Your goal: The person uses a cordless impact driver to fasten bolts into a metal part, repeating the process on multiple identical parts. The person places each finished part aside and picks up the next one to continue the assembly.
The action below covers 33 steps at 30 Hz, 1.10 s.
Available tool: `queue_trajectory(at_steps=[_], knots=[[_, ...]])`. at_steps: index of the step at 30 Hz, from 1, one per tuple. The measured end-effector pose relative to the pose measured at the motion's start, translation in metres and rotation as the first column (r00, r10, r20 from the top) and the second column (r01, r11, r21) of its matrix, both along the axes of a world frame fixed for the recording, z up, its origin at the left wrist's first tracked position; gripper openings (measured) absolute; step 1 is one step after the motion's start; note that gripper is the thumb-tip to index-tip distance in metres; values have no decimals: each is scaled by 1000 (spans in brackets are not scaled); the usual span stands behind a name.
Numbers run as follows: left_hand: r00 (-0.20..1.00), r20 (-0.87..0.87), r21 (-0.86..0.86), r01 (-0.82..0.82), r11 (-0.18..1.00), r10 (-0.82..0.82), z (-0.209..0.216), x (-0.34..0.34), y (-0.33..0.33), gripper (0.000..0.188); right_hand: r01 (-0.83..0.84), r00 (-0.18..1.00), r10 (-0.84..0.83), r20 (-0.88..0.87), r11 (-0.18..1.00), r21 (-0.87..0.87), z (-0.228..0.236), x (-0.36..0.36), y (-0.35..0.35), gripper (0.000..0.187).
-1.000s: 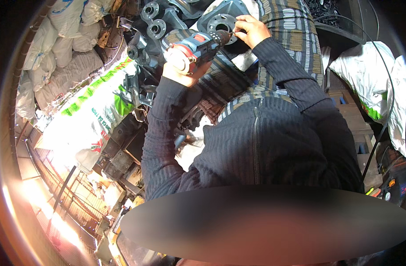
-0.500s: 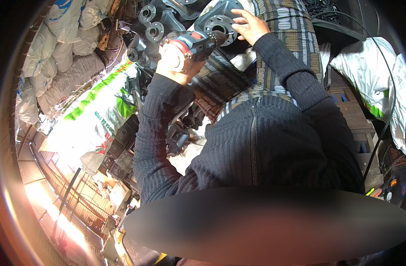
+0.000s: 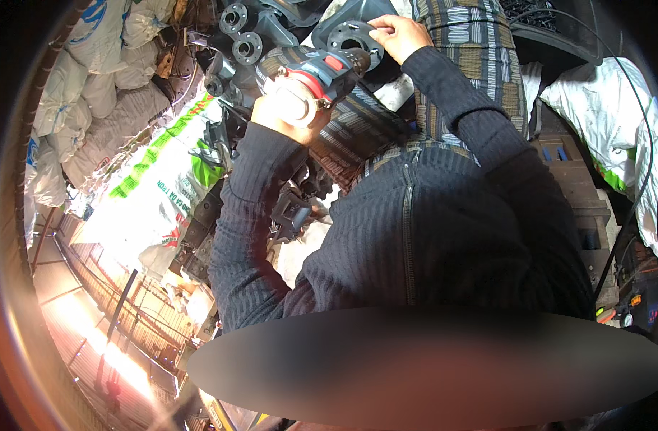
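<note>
My left hand [image 3: 289, 123] is wrapped round a grey and red power drill [image 3: 327, 72], whose rear end glares in the sun. Its dark chuck points to the upper right, close to the round flange of a dark grey part [image 3: 348, 34] with a ring of holes. On that flange's far right rim, the fingertips of my right hand [image 3: 406, 37] are pinched together. Anything small between them is too hidden to make out. The drill's tip does not show clearly against the dark flange.
Several similar flanged parts [image 3: 248, 48] lie at the upper left of the drill. White sacks [image 3: 153, 194] are piled on the left, and another sack [image 3: 595, 108] lies on the right. A black cable [image 3: 641, 151] curves down the right side. A dark bin [image 3: 552, 29] stands at the upper right.
My right hand's fingers, spread beside the drill's tip before, have come together on the flange's rim. The drill has turned and shifted slightly to the right in my left hand.
</note>
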<state>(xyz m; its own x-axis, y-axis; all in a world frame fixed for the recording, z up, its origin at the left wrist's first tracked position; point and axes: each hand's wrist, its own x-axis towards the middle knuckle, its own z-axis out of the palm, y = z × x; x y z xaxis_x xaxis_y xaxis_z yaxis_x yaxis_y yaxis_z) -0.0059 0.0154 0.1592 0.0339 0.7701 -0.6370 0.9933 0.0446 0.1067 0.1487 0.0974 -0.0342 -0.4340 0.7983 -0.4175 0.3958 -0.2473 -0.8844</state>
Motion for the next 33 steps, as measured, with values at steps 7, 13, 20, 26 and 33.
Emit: queue_trajectory(at_steps=[7,13,20,26,33], knots=[[999,-15,8,50,999,-50,7,-4,-4,37,30,1000,-30,-3,998,-56,-2,-2,0,23],[989,143,94,18,995,-31,15,-9,32,34,-14,1000,16,25,998,-65,-2,-2,1,24],[961,273,-106,-20,994,48,10,-18,95,37,-60,993,62,103,998,-20,-8,-3,3,24],[916,350,-46,224,973,-195,-3,-18,107,38,31,998,-28,-47,998,57,-19,-5,1,18],[924,362,-25,140,990,-122,0,-15,92,38,52,992,-60,-114,996,-65,-15,-1,0,21]])
